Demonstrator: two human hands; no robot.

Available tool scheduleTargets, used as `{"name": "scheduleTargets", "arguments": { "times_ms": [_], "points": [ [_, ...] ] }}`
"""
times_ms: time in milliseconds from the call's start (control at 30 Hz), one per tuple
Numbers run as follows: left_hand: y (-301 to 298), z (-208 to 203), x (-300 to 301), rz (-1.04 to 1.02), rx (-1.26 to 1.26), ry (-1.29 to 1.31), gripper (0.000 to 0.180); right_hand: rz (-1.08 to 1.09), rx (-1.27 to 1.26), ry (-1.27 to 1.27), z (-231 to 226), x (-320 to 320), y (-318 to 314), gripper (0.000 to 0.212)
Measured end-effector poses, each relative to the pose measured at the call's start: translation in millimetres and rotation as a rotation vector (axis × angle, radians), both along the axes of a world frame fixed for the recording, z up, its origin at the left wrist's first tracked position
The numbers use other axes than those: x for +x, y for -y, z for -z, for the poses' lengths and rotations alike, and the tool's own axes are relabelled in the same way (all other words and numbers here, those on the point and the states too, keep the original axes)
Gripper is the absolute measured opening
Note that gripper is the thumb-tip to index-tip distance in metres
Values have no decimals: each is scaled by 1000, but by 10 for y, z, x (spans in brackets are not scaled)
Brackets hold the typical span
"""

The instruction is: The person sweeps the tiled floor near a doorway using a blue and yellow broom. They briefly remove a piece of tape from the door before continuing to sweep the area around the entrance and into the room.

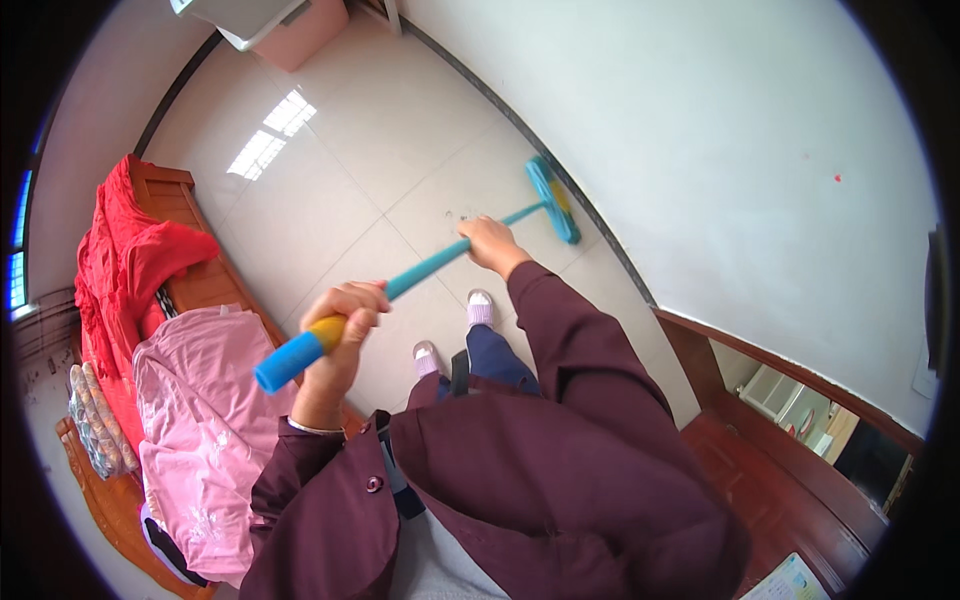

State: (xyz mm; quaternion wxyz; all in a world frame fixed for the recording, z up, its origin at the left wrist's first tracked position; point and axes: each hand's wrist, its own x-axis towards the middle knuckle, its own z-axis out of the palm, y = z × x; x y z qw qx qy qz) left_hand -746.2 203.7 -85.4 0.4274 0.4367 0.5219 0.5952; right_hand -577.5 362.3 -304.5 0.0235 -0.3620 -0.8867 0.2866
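A long mop with a teal handle, a yellow ring and a blue grip slants across the view. Close to its blue end, my left hand is wrapped round the handle. Further down the pole, my right hand is closed on it, with the arm stretched forward. The flat teal and yellow mop head rests on the tiled floor at the foot of the white wall, slightly blurred. My slippered feet stand below the handle.
On the left stands a wooden bed with a red cloth and a pink cover. Storage boxes stand at the far end. A white wall runs along the right, with dark red wooden furniture near me.
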Motion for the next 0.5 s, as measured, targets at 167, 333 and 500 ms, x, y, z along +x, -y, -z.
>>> {"name": "scheduleTargets", "arguments": {
  "times_ms": [167,333,500],
  "points": [
    [-89,-468,-139,204,312,-129,30,-183,-102,-15,-461,-339,-65,13],
    [-117,-370,-115,96,289,-49,30,-152,69,-45,-442,-368,-276,11],
    [43,35,27,-134,192,-92,19,-171,-74,17,-76,-584,-285,10]
  ]
}}
